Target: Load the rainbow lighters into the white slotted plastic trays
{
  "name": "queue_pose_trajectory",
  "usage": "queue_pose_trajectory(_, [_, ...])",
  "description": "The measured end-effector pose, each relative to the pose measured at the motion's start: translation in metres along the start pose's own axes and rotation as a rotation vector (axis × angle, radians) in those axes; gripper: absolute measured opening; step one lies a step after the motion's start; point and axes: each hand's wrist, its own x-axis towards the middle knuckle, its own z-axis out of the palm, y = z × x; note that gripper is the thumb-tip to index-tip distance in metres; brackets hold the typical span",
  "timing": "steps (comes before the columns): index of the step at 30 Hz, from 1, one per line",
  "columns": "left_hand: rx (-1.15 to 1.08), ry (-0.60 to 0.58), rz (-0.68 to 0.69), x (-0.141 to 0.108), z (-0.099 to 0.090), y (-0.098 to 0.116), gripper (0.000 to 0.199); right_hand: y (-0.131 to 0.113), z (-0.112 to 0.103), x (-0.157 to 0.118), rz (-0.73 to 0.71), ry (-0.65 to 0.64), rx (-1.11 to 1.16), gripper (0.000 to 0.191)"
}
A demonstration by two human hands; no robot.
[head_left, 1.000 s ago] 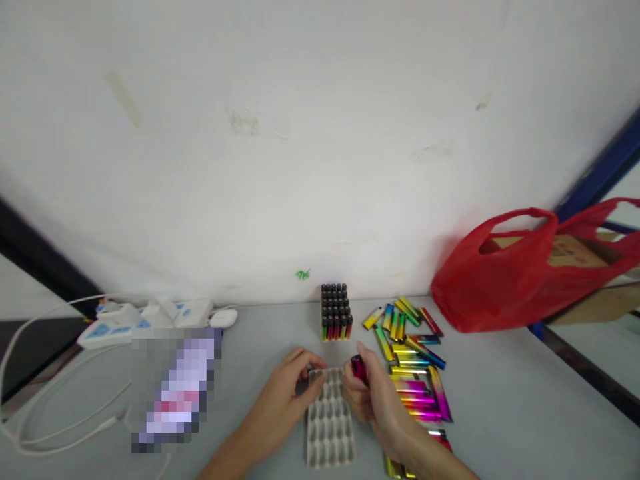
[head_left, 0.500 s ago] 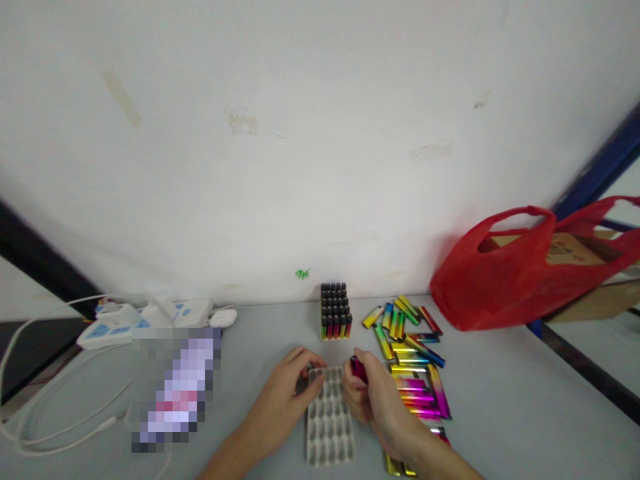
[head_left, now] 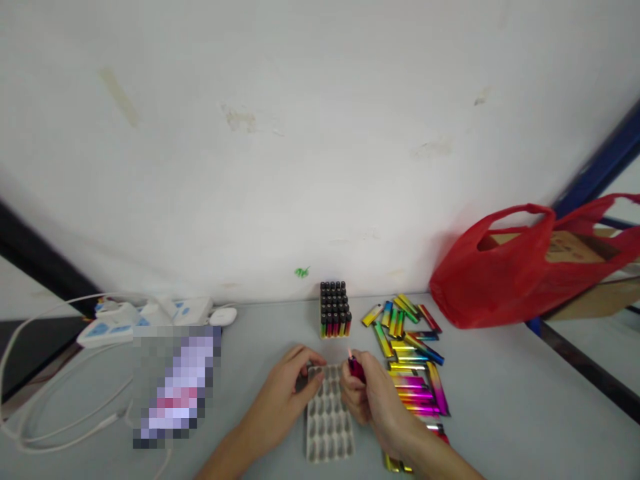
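Observation:
A dark pink lighter point(head_left: 357, 369) is upright in my right hand point(head_left: 375, 393), the fingers wrapped round it and a small flame point(head_left: 349, 351) at its top. My left hand point(head_left: 291, 380) grips the upper left corner of a pale grey tray point(head_left: 330, 430) with rows of hollows, thumb on the rim and fingers curled at its far edge. Behind the tray stands a tight block of black-topped lighters point(head_left: 335, 310). Many shiny metallic cases point(head_left: 413, 393), in gold, magenta, blue and green, lie loose to the right, partly behind my right forearm.
A red plastic bag point(head_left: 500, 280) with a cardboard box inside stands at the right. On the left are a white power strip point(head_left: 195, 315) with cables, a small white case point(head_left: 223, 317) and a pixelated purple item point(head_left: 183, 387). A white wall point(head_left: 320, 167) rises behind the table.
A small flame now shows at the top of the lighter in my right hand; none showed before. My left hand and the tray have kept their places.

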Motion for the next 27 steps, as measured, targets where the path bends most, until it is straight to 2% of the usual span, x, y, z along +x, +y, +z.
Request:
queue_pose_trajectory(4, [0.006, 0.002, 0.006, 0.0, 0.0, 0.0, 0.014, 0.002, -0.003, 0.002, -0.016, -0.05, 0.033, 0.057])
queue_pose_trajectory(10, [0.001, 0.001, 0.011, -0.001, 0.0, 0.002, 0.015, 0.001, -0.009, 0.01, 0.001, -0.093, 0.115, 0.076])
queue_pose_trajectory(13, [0.0, -0.007, -0.009, -0.002, 0.0, 0.003, 0.016, 0.002, -0.01, 0.015, -0.025, -0.045, 0.093, 0.073])
queue_pose_trajectory(16, [-0.007, 0.009, -0.024, -0.002, 0.001, 0.002, 0.017, 0.003, -0.009, 0.016, -0.147, -0.006, 0.044, 0.068])
queue_pose_trajectory(23, [0.011, 0.197, -0.064, 0.001, -0.002, -0.006, 0.02, -0.002, -0.008, 0.012, -0.264, -0.003, -0.05, 0.056])
queue_pose_trajectory(25, [0.025, 0.187, -0.068, 0.002, -0.005, -0.008, 0.015, -0.003, -0.009, 0.013, -0.304, 0.0, -0.074, 0.052])
queue_pose_trajectory(27, [-0.003, 0.14, -0.071, 0.002, -0.008, -0.008, 0.027, -0.003, -0.01, 0.013, -0.326, -0.003, -0.078, 0.049])
